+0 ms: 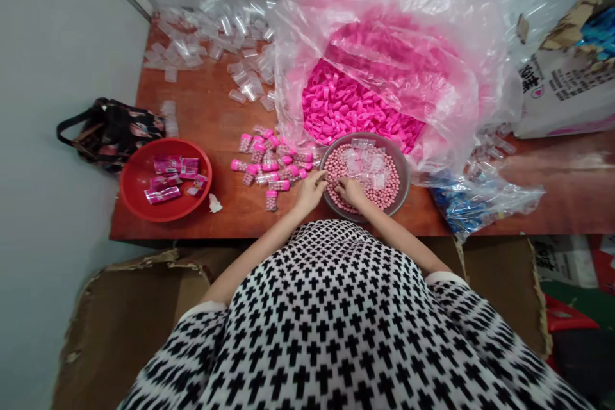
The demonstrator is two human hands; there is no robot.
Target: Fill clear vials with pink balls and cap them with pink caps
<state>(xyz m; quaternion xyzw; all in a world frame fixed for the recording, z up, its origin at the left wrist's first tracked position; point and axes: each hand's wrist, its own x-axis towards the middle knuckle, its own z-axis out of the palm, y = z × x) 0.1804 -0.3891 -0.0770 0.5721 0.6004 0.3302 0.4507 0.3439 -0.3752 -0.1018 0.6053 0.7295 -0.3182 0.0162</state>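
Head view: the step in hand looks like picking among pink beads [388, 195] in the grey bowl [406, 174], beneath the curled fingers of the right hand [353, 193]; those of the left hand [310, 193] bend near its rim, beside pink-capped bottles [271, 200]. Whether either grips anything, I cannot tell. The next move likely calls for a small pinch.

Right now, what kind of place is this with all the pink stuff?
Maybe a small workshop: there's a big bag of pink pieces, a bowl of pink beads, and a pile of pink-capped tubes.
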